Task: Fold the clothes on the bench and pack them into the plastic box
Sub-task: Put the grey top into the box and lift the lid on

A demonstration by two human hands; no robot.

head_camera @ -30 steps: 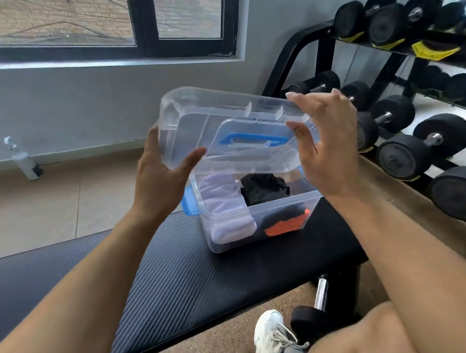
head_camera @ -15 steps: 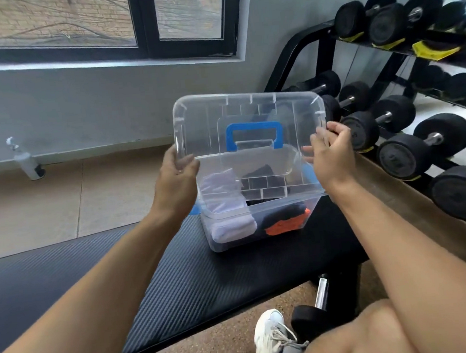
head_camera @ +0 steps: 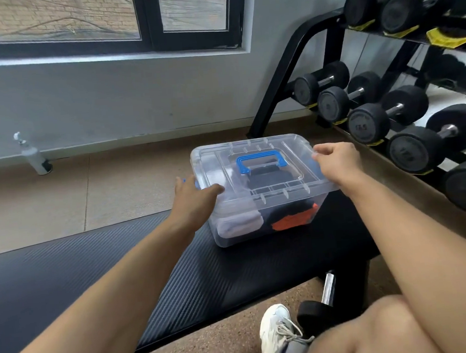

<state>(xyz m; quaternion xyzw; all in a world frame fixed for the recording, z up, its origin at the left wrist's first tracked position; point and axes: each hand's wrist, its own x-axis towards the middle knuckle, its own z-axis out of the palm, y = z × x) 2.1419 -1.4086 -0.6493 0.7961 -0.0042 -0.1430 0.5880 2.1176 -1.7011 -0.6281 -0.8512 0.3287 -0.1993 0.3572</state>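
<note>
While the left hand (head_camera: 195, 191) grips the left edge of the clear lid (head_camera: 256, 169) at mid-frame, the plastic box (head_camera: 268, 218) sits on the black bench (head_camera: 94, 270) holding folded clothes (head_camera: 288, 219), and the right hand (head_camera: 336, 162) pinches the lid's right edge.

A black padded bench (head_camera: 100, 273) with a ribbed, carbon-weave surface runs across the lower half of the view. Near its right end stands a clear plastic box (head_camera: 260, 224), its lid (head_camera: 253, 169) with a blue handle (head_camera: 261, 160) lying on top; folded clothes show through the walls. Under the bench is a brown speckled floor (head_camera: 212, 348). On it lie a dumbbell (head_camera: 318, 306) and a white sneaker (head_camera: 276, 334). Further off, a white spray bottle (head_camera: 33, 155) stands on the floor by the wall.
</note>
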